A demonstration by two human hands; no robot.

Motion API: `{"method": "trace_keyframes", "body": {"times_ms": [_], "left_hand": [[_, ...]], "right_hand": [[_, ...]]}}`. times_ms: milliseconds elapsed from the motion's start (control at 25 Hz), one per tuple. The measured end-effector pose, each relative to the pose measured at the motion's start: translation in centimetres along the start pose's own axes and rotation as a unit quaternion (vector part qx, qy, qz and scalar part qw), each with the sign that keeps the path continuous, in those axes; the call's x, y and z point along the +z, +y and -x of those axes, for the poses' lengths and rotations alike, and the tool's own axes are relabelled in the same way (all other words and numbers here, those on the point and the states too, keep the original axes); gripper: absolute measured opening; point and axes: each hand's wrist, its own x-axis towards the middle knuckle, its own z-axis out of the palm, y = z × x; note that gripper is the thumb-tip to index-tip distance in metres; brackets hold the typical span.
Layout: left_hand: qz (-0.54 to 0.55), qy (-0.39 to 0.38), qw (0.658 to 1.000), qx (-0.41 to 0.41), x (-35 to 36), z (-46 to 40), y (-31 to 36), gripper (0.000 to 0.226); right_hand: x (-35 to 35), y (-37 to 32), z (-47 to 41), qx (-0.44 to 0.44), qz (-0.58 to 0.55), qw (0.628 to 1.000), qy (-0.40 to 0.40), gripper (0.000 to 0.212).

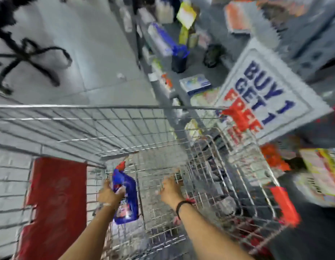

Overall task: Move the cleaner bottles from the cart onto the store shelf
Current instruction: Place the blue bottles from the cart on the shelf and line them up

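Note:
Blur smears the whole picture. A wire shopping cart point(106, 119) fills the lower half. Inside it, my left hand point(109, 194) grips a blue cleaner bottle point(126, 196) with a red cap, held tilted above the cart floor. My right hand point(170, 190), with a dark band on the wrist, reaches down near the cart's floor on the right side; its fingers look spread over the mesh with nothing clearly in them. The store shelf point(174, 85) runs along the right, stocked with mixed goods.
A red flap point(56, 199) hangs on the cart's left side and a red handle piece point(285, 207) on its right. A "BUY 1 GET 1 FREE" sign point(264, 94) leans over the shelf. An office chair base point(29, 55) stands on the tiled floor at upper left.

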Motion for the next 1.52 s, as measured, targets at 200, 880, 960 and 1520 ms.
{"method": "trace_keyframes", "body": {"times_ms": [200,880,960,1520], "left_hand": [[0.003,-0.06,0.996,-0.072,0.9,-1.7,-1.1,0.051],[0.281,-0.155,0.941,-0.108,7.2,1.4,4.0,0.034],[0.295,-0.182,0.931,-0.115,8.0,1.7,3.8,0.037],[0.3,-0.319,0.882,0.175,2.9,6.7,13.6,0.043]], "right_hand": [[7.8,0.9,-4.3,0.02,0.038,0.988,-0.145,0.021],[3.2,2.5,-5.3,0.045,0.12,0.991,-0.047,0.047],[2.8,3.6,-5.7,0.043,0.132,0.987,-0.078,0.042],[-7.8,2.3,2.4,-0.097,-0.104,0.989,0.039,0.047]]}}
